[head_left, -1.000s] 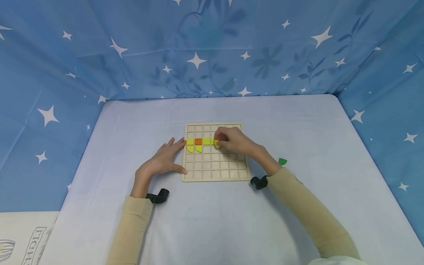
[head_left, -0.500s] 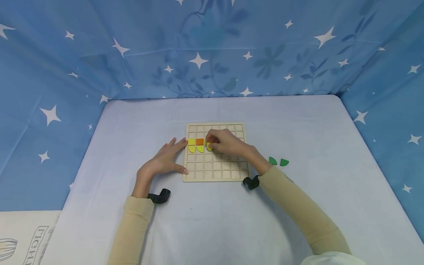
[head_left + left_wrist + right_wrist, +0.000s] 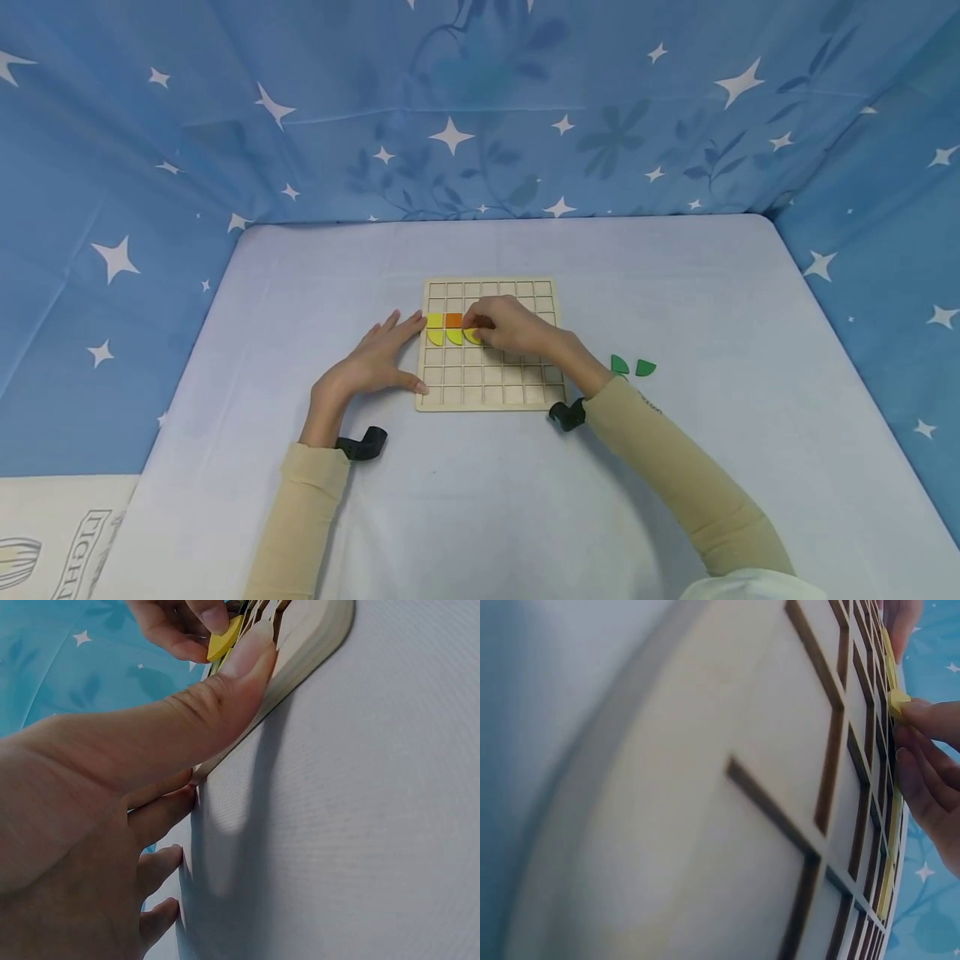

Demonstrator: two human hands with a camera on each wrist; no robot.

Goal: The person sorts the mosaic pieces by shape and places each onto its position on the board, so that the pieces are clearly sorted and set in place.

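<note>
A square wooden grid board lies on the white-covered table. My left hand is spread at its left side, fingertips at the edge and thumb on the near-left corner. With thumb and fingers, my right hand pinches a yellow quarter-circle tile at a cell in the third column; in the right wrist view this yellow tile stands tilted above the grid. Left of it sit two more yellow quarter-circle tiles. In the row behind are a yellow square tile and an orange square tile; the right hand hides cells beyond.
Green quarter-circle tiles lie on the table right of the board, one partly hidden by the right sleeve. Each wrist wears a black camera mount. A blue star-print curtain encloses the table's back and sides.
My right hand has moved left along the board with the yellow quarter-circle tile, then lowered it at the third column. More green tiles now show beside the sleeve. The left hand stays put.
</note>
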